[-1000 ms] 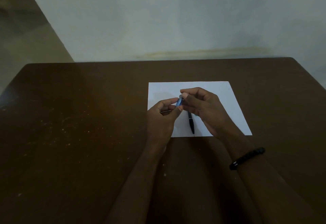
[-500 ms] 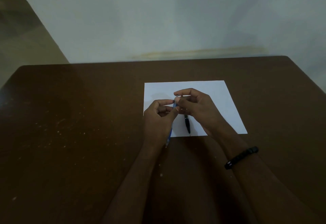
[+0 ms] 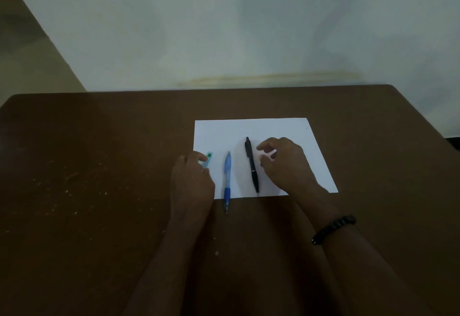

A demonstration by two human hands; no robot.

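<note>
A white sheet of paper [image 3: 273,131] lies on the brown table [image 3: 99,166]. A blue pen [image 3: 227,178] lies on the sheet's near edge, its tip reaching past it onto the table. To its right lies a black pen [image 3: 252,163]. My left hand [image 3: 191,181] rests at the sheet's left edge, its fingers curled on a small pale green-tipped pen [image 3: 207,161]. My right hand [image 3: 286,163] hovers over the paper just right of the black pen, fingers curled, holding nothing that I can make out.
A pale wall [image 3: 249,29] stands right behind the table's far edge. A dark bead bracelet [image 3: 333,228] sits on my right wrist. Light specks dot the table's left half.
Both hands held the blue pen together above the paper; now it lies on the sheet and the hands have moved apart, left to the green-tipped pen, right beside the black pen.
</note>
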